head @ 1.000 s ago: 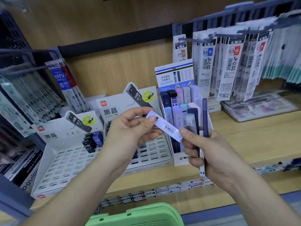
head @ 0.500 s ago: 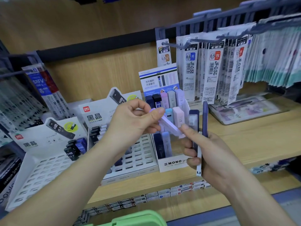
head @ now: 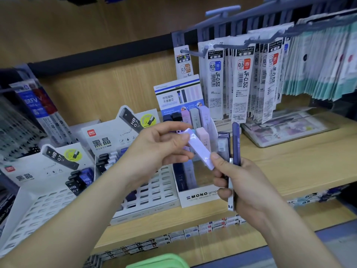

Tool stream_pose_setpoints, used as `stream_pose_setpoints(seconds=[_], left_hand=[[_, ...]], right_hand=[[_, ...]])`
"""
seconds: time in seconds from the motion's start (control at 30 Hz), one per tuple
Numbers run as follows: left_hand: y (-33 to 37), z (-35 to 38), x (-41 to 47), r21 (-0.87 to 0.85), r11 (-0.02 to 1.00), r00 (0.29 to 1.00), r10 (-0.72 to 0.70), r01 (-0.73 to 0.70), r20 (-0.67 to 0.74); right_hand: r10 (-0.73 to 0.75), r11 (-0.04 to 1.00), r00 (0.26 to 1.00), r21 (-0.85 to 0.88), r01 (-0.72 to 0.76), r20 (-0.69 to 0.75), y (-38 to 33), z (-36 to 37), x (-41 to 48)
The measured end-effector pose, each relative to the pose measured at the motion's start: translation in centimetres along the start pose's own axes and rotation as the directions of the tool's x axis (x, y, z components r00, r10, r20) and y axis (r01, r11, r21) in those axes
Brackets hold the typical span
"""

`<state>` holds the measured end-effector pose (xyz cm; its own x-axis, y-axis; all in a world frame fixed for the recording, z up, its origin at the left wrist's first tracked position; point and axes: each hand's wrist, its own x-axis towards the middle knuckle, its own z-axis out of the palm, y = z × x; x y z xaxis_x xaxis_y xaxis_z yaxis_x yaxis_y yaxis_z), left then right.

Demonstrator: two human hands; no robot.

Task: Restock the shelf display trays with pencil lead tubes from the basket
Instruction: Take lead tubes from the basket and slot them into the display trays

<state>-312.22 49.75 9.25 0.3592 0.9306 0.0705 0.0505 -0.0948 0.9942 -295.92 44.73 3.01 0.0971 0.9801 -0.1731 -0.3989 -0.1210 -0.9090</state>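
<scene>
Left hand (head: 160, 149) is pinching the pale tube (head: 199, 147) at its upper end; right hand (head: 245, 182), gripping dark tubes (head: 236, 144), is touching the lower end

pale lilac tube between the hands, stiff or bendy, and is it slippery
Probably stiff: the pale lilac tube runs straight between the left hand pinching one end and the right hand touching the other. Likely light: fingertips alone carry it. Its flat glossy faces may be slippery but should not roll.
</scene>
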Motion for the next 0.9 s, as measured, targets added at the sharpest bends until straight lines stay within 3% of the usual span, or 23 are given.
stream_pose_setpoints(seconds=[0.2,0.27,0.43,0.67,0.9], left_hand=[[1.5,-0.9,1.4,0.101,0.993,0.997,0.069,-0.066,-0.031],[2.3,-1.4,2.1,0.129,0.986,0.987,0.119,-0.105,-0.108],[3.1,-2.2,3.1,0.397,0.908,0.922,0.261,-0.133,-0.287],[3.0,-2.6,2.5,0.467,0.868,0.892,0.337,-0.17,-0.301],[0.9,-1.9,1.5,0.576,0.798,0.924,0.336,-0.178,-0.181]], right_hand=[[0.034,0.998,0.999,0.054,-0.033,-0.032,-0.4,0.0,0.2],[0.035,0.996,0.997,0.088,-0.029,-0.073,-0.7,-0.3,0.3],[0.026,0.993,0.992,0.115,-0.012,-0.123,-0.7,-0.7,0.6],[-0.001,1.0,0.997,0.006,0.002,-0.078,0.1,-0.2,1.3],[0.066,0.995,0.996,0.073,-0.061,-0.061,0.0,-0.1,1.6]])
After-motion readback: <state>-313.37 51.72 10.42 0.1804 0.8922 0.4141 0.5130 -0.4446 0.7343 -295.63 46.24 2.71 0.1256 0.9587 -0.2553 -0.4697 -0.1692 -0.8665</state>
